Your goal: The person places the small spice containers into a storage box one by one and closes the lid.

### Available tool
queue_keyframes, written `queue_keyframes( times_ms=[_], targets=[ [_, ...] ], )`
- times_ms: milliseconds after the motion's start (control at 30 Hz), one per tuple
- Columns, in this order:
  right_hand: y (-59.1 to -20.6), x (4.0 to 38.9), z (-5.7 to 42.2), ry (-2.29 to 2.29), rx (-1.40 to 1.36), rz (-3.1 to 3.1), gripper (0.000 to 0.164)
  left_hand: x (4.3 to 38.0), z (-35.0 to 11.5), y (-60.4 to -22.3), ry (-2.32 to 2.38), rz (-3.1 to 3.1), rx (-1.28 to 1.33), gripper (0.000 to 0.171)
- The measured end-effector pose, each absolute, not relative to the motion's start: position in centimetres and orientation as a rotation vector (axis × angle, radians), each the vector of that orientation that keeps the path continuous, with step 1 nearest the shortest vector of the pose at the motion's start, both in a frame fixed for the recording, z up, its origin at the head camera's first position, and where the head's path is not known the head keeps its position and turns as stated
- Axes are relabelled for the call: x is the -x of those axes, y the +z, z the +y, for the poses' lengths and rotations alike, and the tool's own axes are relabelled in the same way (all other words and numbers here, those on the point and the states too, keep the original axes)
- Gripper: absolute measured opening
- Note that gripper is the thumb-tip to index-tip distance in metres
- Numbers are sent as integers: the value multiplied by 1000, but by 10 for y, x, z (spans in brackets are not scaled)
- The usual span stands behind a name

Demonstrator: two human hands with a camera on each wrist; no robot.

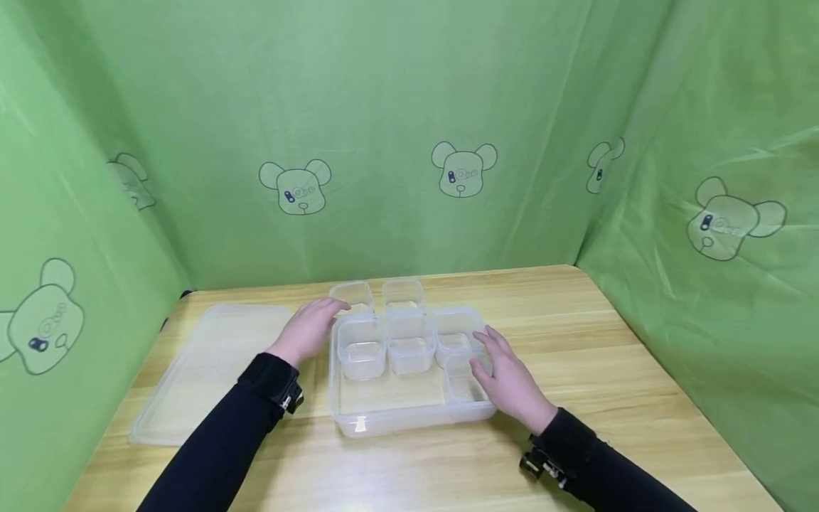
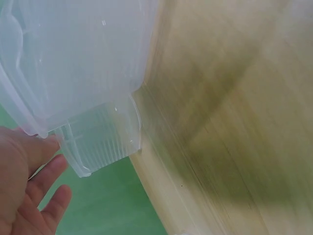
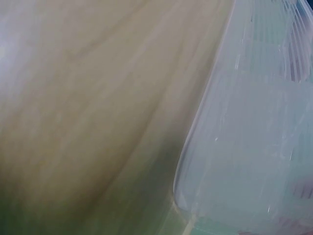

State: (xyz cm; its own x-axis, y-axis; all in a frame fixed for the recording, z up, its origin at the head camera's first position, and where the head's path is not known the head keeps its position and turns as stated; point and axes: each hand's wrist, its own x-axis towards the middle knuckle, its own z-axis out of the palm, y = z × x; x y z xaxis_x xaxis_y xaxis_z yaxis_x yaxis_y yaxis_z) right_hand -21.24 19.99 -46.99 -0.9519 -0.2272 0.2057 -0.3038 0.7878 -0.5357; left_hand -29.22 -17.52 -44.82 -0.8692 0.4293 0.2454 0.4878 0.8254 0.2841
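A large clear plastic box (image 1: 397, 419) stands on the table with several small clear square containers in it. Two more small containers, a rear left one (image 1: 355, 291) and a rear right one (image 1: 403, 288), stand just behind the box. My left hand (image 1: 310, 328) reaches over the box's left side, fingertips at the rear left container's near edge; in the left wrist view its loosely bent fingers (image 2: 51, 171) are beside that container (image 2: 100, 139). Over the box's right side is my right hand (image 1: 512, 377), thumb and fingers spread at the front right container (image 1: 463, 380).
A flat, translucent lid (image 1: 217, 363) lies on the wooden table (image 1: 576, 427) left of the box. Green cloth (image 1: 384, 235) printed with bear heads rises behind the table and along both sides.
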Motion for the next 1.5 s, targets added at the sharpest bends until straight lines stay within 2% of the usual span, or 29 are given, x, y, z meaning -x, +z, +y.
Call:
queue_keyframes(
  times_ms=[300,733,1200,1500],
  targets=[
    [-469,212,200,900,-422,-2854,55,298,-174,-450,-480,-2864,749,37],
    [-469,211,201,919,-408,-2847,55,302,-174,-449,-466,-2770,809,20],
    [-468,210,201,921,-404,-2852,54,301,-176,-453,-382,-2733,819,12],
    [-469,211,201,918,-404,-2848,55,301,-185,-448,-420,-2717,782,16]
  ],
)
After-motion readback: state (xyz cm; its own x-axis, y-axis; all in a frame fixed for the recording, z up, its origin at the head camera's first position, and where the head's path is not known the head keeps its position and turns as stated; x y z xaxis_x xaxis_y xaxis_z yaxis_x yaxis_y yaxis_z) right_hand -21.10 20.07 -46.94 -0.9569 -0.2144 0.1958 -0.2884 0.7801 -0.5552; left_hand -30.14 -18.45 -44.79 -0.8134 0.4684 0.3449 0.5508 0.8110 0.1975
